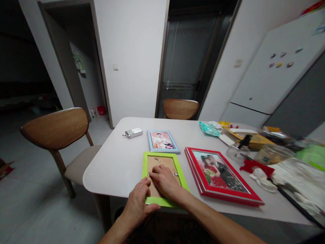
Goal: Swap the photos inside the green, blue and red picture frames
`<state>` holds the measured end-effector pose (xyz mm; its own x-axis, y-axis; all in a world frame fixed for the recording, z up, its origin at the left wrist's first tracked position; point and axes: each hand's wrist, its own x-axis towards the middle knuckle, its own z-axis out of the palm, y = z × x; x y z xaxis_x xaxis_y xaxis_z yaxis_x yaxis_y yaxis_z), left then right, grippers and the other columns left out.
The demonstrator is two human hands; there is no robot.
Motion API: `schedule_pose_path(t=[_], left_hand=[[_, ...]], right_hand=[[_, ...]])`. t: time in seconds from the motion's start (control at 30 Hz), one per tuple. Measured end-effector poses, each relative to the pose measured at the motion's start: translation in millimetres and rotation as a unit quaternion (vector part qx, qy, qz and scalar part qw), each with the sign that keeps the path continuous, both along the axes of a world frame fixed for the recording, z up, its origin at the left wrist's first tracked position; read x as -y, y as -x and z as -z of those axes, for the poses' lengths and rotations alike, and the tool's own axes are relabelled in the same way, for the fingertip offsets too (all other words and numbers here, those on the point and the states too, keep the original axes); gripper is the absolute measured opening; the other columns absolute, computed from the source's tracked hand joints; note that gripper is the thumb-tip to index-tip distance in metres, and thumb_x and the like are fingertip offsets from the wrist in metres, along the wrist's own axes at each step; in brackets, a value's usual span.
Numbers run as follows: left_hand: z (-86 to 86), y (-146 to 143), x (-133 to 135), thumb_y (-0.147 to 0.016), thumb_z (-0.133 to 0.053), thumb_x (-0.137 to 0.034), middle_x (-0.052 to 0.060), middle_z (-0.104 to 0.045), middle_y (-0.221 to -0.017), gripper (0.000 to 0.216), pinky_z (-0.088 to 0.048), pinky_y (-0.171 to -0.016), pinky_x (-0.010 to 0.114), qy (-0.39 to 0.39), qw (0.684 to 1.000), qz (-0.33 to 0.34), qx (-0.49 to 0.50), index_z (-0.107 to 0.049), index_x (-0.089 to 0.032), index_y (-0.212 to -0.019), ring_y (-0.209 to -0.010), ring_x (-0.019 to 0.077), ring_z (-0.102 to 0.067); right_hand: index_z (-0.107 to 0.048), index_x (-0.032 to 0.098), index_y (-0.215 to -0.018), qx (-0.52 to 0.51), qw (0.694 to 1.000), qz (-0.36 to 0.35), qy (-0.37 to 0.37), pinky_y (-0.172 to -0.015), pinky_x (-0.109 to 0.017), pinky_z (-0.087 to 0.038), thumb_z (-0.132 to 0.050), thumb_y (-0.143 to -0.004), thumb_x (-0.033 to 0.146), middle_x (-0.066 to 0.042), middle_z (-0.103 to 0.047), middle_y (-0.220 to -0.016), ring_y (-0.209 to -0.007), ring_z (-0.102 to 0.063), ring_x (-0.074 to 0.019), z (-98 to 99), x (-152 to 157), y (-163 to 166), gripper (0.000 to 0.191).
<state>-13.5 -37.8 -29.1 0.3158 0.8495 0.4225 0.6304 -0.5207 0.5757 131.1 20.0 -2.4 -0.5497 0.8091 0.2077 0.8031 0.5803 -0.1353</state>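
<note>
A light green picture frame (pixel 147 165) lies face down at the table's near edge, its brown backing board (pixel 164 161) showing. My left hand (pixel 140 199) is closed on the frame's left side near the lower corner, thumb along the bottom rail. Over the backing lies my right hand (pixel 164 180), fingers curled and their tips pressed at a small metal clip (pixel 148 175) by the left rail. Another metal clip (pixel 176 175) shows at the right rail, and a small metal hanger (pixel 157 159) sits near the top. My right hand covers the middle of the board.
Beyond the green frame lies a blue-framed photo (pixel 163 140), with a white and grey device (pixel 133 133) to its left. Stacked red frames (pixel 223 173) stand to the right. Bags, a clear plastic container (pixel 272 154) and cloth crowd the table's right side. Wooden chairs (pixel 58 127) flank the table.
</note>
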Motion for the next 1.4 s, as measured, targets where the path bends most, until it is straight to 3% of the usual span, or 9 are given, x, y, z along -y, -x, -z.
schedule_pose_path(t=[0.23,0.43,0.6,0.77,0.9,1.03,1.17,1.27,1.4], left_hand=[[-6.0,0,1,-0.054,-0.071,-0.031,0.012,-0.055,-0.11,0.028,-0.037,-0.092,0.04,0.032,0.999,0.006,-0.012,-0.049,-0.019,-0.067,-0.112,0.0261,-0.042],[-12.3,0,3,-0.052,-0.072,-0.023,0.012,-0.054,-0.112,0.028,-0.035,-0.093,0.04,0.062,0.998,0.008,-0.029,-0.048,-0.019,-0.067,-0.114,0.0264,-0.04],[-12.6,-1,1,-0.052,-0.071,-0.022,0.012,-0.053,-0.114,0.028,-0.034,-0.094,0.04,0.074,0.997,0.01,-0.033,-0.048,-0.019,-0.067,-0.116,0.0264,-0.038],[-12.1,0,3,-0.053,-0.07,-0.021,0.012,-0.053,-0.113,0.026,-0.034,-0.094,0.04,0.076,0.996,0.009,-0.042,-0.048,-0.019,-0.068,-0.116,0.0258,-0.038],[-17.3,-2,7,-0.056,-0.067,-0.021,0.014,-0.05,-0.117,0.024,-0.033,-0.095,0.043,0.077,0.993,-0.005,-0.089,-0.05,-0.017,-0.072,-0.116,0.0265,-0.037],[-21.6,-18,10,-0.051,-0.07,-0.024,0.016,-0.039,-0.128,0.042,-0.023,-0.098,0.053,0.056,0.984,0.009,-0.171,-0.053,-0.016,-0.088,-0.12,0.0316,-0.029],[-15.7,-36,6,-0.055,-0.066,-0.021,0.014,-0.038,-0.129,0.044,-0.025,-0.099,0.048,0.054,0.981,0.043,-0.184,-0.052,-0.015,-0.097,-0.121,0.0288,-0.028],[-17.1,-35,3,-0.055,-0.061,-0.012,0.014,-0.041,-0.127,0.043,-0.026,-0.099,0.044,0.07,0.982,0.049,-0.169,-0.052,-0.014,-0.097,-0.119,0.0269,-0.032],[-41.5,-26,4,-0.06,-0.056,-0.011,0.013,-0.047,-0.122,0.029,-0.03,-0.097,0.045,0.058,0.994,0.043,-0.077,-0.052,-0.017,-0.088,-0.115,0.0264,-0.038]], right_hand=[[-0.059,0.02,-0.089,-0.036,0.999,-0.019,0.017,-0.071,-0.027,-0.03,-0.04,-0.081,0.025,-0.006,-0.056,-0.089,-0.086,-0.044,-0.0173,-6.7,0,-8,0.021],[-0.062,0.017,-0.091,-0.146,0.975,0.164,0.043,-0.07,-0.023,-0.034,-0.043,-0.077,0.025,-0.007,-0.061,-0.09,-0.081,-0.053,-0.0146,-3.2,-46,-20,0.025],[-0.064,0.02,-0.073,-0.147,0.955,0.25,0.065,-0.056,-0.023,-0.032,-0.048,-0.073,0.036,-0.005,-0.064,-0.073,-0.067,-0.055,-0.0158,7.8,-76,-16,0.022],[-0.061,0.019,-0.069,-0.161,0.936,0.305,0.073,-0.055,-0.024,-0.031,-0.052,-0.067,0.031,-0.006,-0.063,-0.072,-0.068,-0.055,-0.0175,12.3,-89,-10,0.016],[-0.061,0.017,-0.068,-0.191,0.93,0.306,0.065,-0.056,-0.025,-0.032,-0.052,-0.066,0.027,-0.009,-0.063,-0.07,-0.067,-0.055,-0.0185,8.9,-90,-11,0.014],[-0.06,0.017,-0.064,-0.248,0.935,0.246,0.069,-0.056,-0.023,-0.035,-0.046,-0.07,0.029,-0.005,-0.063,-0.065,-0.062,-0.055,-0.0146,3.4,-81,-19,0.02],[-0.061,0.016,-0.072,-0.306,0.928,0.198,0.074,-0.06,-0.022,-0.039,-0.043,-0.071,0.028,-0.003,-0.064,-0.072,-0.066,-0.057,-0.0133,-2.9,-60,-42,0.022],[-0.06,0.015,-0.082,-0.419,0.882,0.202,0.072,-0.064,-0.025,-0.041,-0.043,-0.071,0.034,-0.005,-0.063,-0.079,-0.072,-0.057,-0.0159,-7.6,-42,-72,0.028],[-0.056,0.016,-0.087,-0.654,0.704,0.253,0.111,-0.056,-0.024,-0.042,-0.052,-0.065,0.04,-0.005,-0.06,-0.081,-0.067,-0.055,-0.0144,-9.4,-9,-96,0.032]])
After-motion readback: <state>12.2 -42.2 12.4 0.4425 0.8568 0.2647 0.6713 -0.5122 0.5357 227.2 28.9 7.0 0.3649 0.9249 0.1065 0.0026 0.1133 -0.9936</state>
